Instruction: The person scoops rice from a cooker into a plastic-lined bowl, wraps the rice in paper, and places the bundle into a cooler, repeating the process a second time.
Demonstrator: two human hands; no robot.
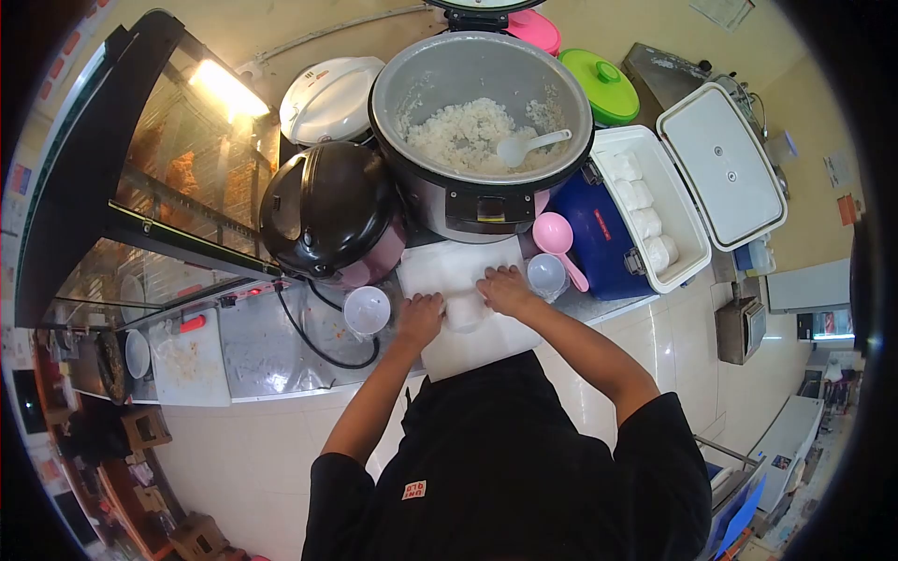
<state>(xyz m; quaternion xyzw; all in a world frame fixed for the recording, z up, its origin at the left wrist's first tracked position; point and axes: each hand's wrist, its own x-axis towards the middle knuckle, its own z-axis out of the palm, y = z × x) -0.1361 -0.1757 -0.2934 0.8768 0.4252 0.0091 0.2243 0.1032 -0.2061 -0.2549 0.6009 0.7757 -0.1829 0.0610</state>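
Note:
White paper sheets [449,266] lie at the counter's front edge, below the large open rice cooker [486,201]. On them sits a white wrapped bundle [462,312]. My left hand [421,316] is at the bundle's left side, fingers bent onto the paper. My right hand [505,288] is at its right side, fingers curled over the paper there. Both hands look closed on the white wrapping; what the bundle contains is hidden. Cooked rice [463,131] and a white paddle [533,146] are in the cooker.
A blue cooler [599,229] with white wrapped bundles stands open at right. Near my hands are a pink ladle [553,233], a clear cup [546,274] and a white cup [367,310]. A black cooker [327,210], glass cabinet [187,159] and cutting board [192,360] are left.

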